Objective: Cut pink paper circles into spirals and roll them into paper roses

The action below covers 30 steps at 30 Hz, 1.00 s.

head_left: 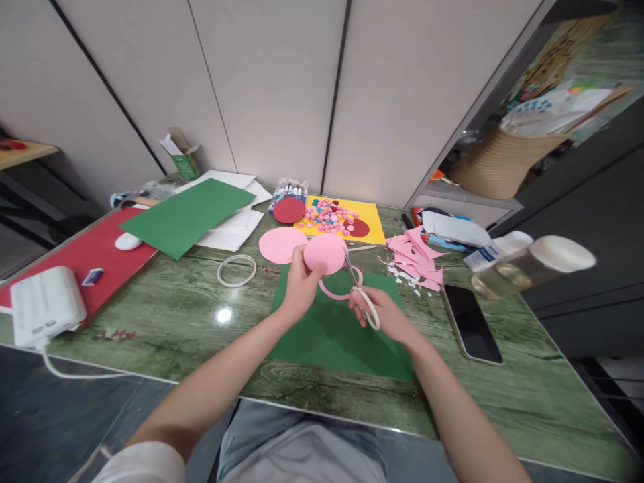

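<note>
A round pink paper disc [325, 252] is pinched in my left hand [302, 285], raised above a green paper sheet [347, 342]. My right hand [380, 308] grips white-handled scissors [371, 310], whose blades point up at the disc's right edge. Under the disc and the blades, a pink paper strip [337, 296] curves in a ring over the green sheet. Just left of the held disc lie other pink paper circles [282, 244].
Behind are a yellow sheet [375, 221] with pink pieces and a dark red disc [290, 209]. Pink scraps [415, 255], a phone [471, 323] and a bottle [533, 265] stand right. Leftward lie a white ring [237, 271], green paper [188, 213] and a power bank [47, 305].
</note>
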Available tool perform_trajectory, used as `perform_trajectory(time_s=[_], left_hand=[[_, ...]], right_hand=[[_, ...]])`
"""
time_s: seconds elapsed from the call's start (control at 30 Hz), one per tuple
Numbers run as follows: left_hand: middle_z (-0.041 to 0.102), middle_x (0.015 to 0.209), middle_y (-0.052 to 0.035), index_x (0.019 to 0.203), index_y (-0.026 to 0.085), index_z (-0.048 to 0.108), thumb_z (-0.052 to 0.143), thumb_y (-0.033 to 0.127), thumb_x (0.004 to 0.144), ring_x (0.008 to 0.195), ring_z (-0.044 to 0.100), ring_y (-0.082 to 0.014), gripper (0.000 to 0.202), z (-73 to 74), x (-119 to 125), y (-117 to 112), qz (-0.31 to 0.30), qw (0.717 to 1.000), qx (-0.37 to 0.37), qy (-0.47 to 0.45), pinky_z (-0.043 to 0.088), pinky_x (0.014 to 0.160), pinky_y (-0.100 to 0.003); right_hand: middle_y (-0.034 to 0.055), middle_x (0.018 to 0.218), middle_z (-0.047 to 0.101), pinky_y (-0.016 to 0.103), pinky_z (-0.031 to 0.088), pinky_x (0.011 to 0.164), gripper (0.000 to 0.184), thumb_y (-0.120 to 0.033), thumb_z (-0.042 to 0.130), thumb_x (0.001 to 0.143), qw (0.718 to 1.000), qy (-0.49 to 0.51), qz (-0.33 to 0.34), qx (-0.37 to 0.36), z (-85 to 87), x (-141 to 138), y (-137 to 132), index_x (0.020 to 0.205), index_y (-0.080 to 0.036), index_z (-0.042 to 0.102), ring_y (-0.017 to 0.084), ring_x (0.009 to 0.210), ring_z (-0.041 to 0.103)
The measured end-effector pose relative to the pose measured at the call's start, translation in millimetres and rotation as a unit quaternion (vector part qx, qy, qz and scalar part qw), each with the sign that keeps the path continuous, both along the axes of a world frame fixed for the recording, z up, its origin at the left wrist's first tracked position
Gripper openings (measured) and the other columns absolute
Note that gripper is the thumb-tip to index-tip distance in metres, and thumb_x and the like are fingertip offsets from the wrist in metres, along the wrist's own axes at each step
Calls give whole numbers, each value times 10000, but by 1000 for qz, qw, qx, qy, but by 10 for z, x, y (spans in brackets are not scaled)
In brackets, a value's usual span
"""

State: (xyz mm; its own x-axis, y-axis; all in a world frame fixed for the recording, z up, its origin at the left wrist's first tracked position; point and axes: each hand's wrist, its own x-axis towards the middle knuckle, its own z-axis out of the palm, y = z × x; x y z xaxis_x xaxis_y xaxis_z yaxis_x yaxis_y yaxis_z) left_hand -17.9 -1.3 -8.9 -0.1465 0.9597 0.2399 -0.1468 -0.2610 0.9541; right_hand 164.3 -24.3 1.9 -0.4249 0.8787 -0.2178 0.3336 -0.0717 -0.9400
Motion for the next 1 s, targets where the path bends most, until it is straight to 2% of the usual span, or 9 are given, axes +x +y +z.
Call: perform_trajectory(time_s=[0.23,0.4,0.57,0.7,1.0], left_hand=[[442,931,-22,974,190,429,537,211,746,809,467,-130,253,4,-3,6,13,1000,6,7,466,579,-196],[451,931,-23,990,196,415,540,221,746,824,473,-143,275,-18,-5,10,6,1000,5,19,461,594,-212],[466,950,-25,1029,197,425,527,198,740,881,470,-159,306,-34,-16,7,9,999,9,52,447,722,-253],[465,943,-20,1019,196,430,535,191,730,884,467,-160,307,-17,-21,5,10,998,18,63,425,768,-264],[466,948,-22,998,198,433,537,197,738,853,466,-150,280,-28,-21,13,35,998,9,42,424,727,-251]], right_hand=[[-30,539,469,202,342,424,397,-529,426,844,1000,-8,11,10,-18,4,1,727,-160,512,87,453,475],[-36,531,460,195,327,408,389,-526,435,841,1000,-10,12,9,-21,-3,-4,718,-164,510,86,445,475],[-36,536,463,194,330,412,393,-527,429,843,1000,0,12,5,-14,-1,-1,724,-163,514,84,446,476],[-37,532,461,193,327,418,394,-523,425,847,1000,4,13,8,-9,-2,3,723,-161,514,82,446,473],[-39,530,458,195,332,418,382,-510,434,848,1000,-3,10,10,8,1,-4,718,-159,509,83,448,471]])
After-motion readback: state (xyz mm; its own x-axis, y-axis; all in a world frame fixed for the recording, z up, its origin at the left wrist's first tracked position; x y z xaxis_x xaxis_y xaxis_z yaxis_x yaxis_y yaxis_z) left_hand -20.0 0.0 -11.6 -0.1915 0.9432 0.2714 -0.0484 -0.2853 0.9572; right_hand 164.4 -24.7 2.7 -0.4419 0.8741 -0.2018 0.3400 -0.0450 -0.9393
